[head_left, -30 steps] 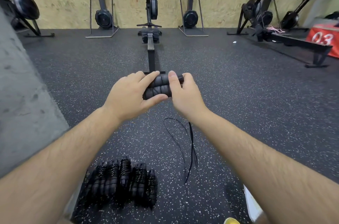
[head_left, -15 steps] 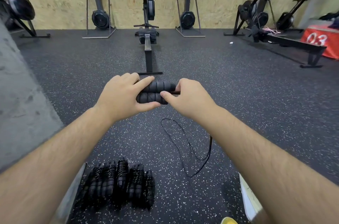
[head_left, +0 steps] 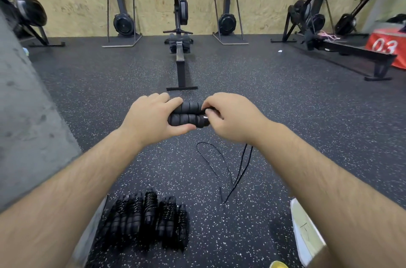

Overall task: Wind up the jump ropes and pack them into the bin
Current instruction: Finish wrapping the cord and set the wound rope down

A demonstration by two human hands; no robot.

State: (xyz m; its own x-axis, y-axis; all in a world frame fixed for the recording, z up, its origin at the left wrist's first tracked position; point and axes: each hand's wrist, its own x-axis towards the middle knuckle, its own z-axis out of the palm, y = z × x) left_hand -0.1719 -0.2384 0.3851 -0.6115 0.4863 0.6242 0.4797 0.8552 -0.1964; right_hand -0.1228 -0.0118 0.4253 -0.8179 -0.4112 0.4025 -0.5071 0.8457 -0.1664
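Grip: left hand curls round handles; right hand, shifted to their ends, now pinches cord. Winding begins; slack remains.

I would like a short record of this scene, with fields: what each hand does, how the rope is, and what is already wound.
Left hand: grips the two black foam handles, held side by side
Right hand: pinches the cord at the handles' ends
Cord: not yet wound, hangs in a loop down to the floor
Wound ropes: a row of black bundles, side by side, near the person
Background: rowing machine ahead, red box marked 03 at the right
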